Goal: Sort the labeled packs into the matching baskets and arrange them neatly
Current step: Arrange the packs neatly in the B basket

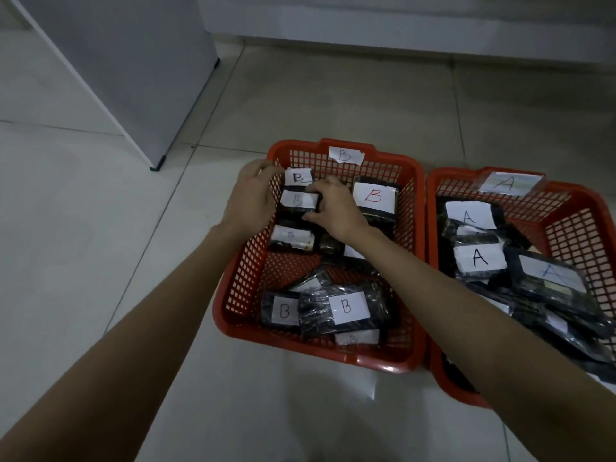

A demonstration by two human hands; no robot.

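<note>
While both arms are reaching in from the bottom, two red mesh baskets are sitting side by side on the tiled floor (pixel 100 261), rims touching or nearly so. B basket (pixel 411 235) on the left is wearing a paper tag (pixel 345 156) marked B on its far wall; A basket (pixel 573 208) on the right is carrying an A tag (pixel 509 183) on its far rim.

Inside the B basket, black packs w/ white B labels are lying in two groups: a tidy set along the far end, incl. a big pack w/ a red B (pixel 375 199), and a looser heap at the near end, where a pack w/ a black B (pixel 346 308) is overlapping its neighbours. Bare mesh is showing between the groups. The A basket is holding a jumbled, overlapping pile of A packs (pixel 480 258), some tilted, spilling toward the near right.

Left hand (pixel 250 198) is curling at the far-left corner, fingers at the wall by the rearmost pack (pixel 298 177). Right hand (pixel 336 208) is bending over the next pack in that row (pixel 298 201), fingertips touching its right edge; can't tell if it's truly gripping. Hands are standing apart, that pack between them. Its label is looking faint, the wrap glossy. Another small B pack (pixel 290 235) is lying just nearer.

A grey cabinet (pixel 133 71) is standing far left.
</note>
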